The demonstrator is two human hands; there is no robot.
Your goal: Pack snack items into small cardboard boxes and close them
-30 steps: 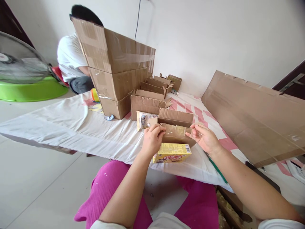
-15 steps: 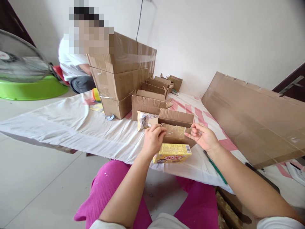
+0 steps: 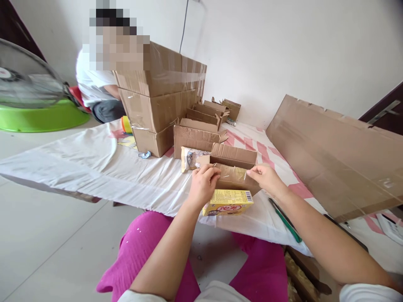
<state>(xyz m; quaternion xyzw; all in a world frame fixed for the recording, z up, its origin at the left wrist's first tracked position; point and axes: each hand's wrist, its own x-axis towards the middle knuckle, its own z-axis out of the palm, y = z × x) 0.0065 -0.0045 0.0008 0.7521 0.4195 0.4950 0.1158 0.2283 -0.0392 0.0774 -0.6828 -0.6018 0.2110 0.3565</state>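
Note:
An open cardboard box [image 3: 234, 154] stands on the cloth-covered table, its taped front flap [image 3: 231, 174] facing me. My left hand [image 3: 204, 184] is closed, fingers and thumb pinching the flap's left corner. At the flap's right end, my right hand [image 3: 269, 180] is also closed, thumb and fingertips together on the edge beside a small whitish strip; whether loose tape is in the pinch is too small to tell. A yellow printed box [image 3: 229, 204] lies just in front, below both hands. A printed snack packet [image 3: 192, 158] pokes out left of the cardboard box.
Several open cardboard boxes [image 3: 197, 133] run back from my box. Left of them rises a taped carton stack [image 3: 168, 84], a person [image 3: 97, 84] behind it. A green-handled tool [image 3: 288, 224] lies near the front edge. At right leans a large cardboard sheet [image 3: 333, 155]; a fan [image 3: 34, 84] is far left.
My right hand's fingers, partly spread before, have come together in a pinch at the flap's right end. My left hand has stayed on the left corner.

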